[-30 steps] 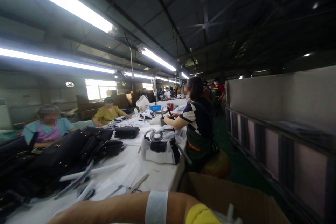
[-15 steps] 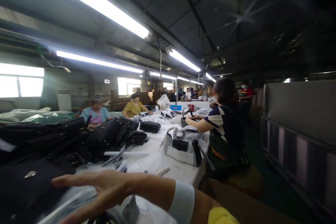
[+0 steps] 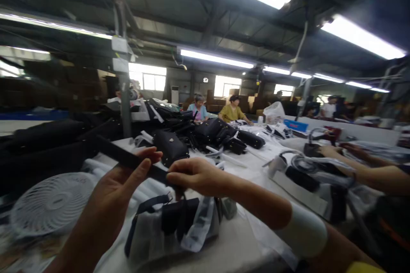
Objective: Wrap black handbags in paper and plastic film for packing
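A flat black strap runs slanting between my two hands, above the table. My left hand is closed on it, with the thumb on top and the strap passing through the fingers. At the strap's right end my right hand grips it in a pinch. Just below my hands a black handbag stands on the white table, partly covered in clear and white wrapping. Its buckled handle rises at the left. A black bag with a metal clasp lies beyond my hands.
A white round fan stands at left. Piled black bags cover the table's far side, near a metal post. At right, a co-worker's arm reaches past another wrapped bag. Two people sit across the table.
My view has turned left. My right hand, stretched open over the black bags before, now pinches the strap. My left hand has come into view holding it too.
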A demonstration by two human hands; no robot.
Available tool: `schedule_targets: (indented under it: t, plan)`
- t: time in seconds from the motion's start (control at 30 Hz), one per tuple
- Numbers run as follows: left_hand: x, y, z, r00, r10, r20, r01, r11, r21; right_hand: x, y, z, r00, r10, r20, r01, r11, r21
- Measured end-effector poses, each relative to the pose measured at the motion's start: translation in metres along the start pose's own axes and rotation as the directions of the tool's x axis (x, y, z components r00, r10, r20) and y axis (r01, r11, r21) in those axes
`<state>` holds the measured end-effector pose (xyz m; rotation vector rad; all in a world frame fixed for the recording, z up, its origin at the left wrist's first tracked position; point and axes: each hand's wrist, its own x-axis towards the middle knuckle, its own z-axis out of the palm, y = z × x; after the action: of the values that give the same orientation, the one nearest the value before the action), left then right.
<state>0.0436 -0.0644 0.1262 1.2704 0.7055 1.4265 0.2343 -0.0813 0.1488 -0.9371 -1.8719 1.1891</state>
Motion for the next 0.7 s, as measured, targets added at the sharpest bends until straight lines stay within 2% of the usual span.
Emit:
schedule_targets:
  t: [0.07,0.23,0.3,0.33,0.4,0.47,0.57,0.7]
  plan:
    - [0.002,-0.002,-0.010,0.996,0.003,0.086,-0.019,0.982,0.190,-0.006,0.006,-0.006,0.997,0.070,-0.031,-0.068,0.996,0.057]
    - [0.013,-0.022,-0.011,0.952,-0.116,0.284,0.006,0.932,0.362,-0.015,0.025,-0.011,0.991,0.128,-0.043,-0.125,0.990,0.060]
    - [0.023,-0.040,-0.013,0.923,-0.139,0.359,-0.094,0.823,0.560,-0.020,0.037,-0.013,0.983,0.120,-0.137,-0.105,0.989,0.107]
    - [0.029,-0.051,-0.014,0.908,-0.152,0.389,-0.174,0.709,0.683,-0.024,0.045,-0.015,0.975,0.121,-0.188,-0.096,0.986,0.138]
    - [0.039,-0.073,-0.017,0.884,-0.202,0.421,-0.260,0.537,0.803,-0.032,0.060,-0.018,0.957,0.135,-0.255,-0.082,0.975,0.207]
    - [0.048,-0.096,-0.017,0.855,-0.280,0.437,-0.303,0.414,0.859,-0.040,0.073,-0.018,0.950,0.170,-0.261,-0.091,0.953,0.290]
    - [0.061,-0.125,-0.012,0.818,-0.370,0.441,-0.371,0.248,0.895,-0.048,0.086,-0.017,0.953,0.221,-0.206,-0.139,0.927,0.349]
    - [0.083,-0.154,-0.012,0.770,-0.434,0.468,-0.450,0.152,0.880,-0.052,0.091,-0.017,0.959,0.222,-0.177,-0.150,0.925,0.350]
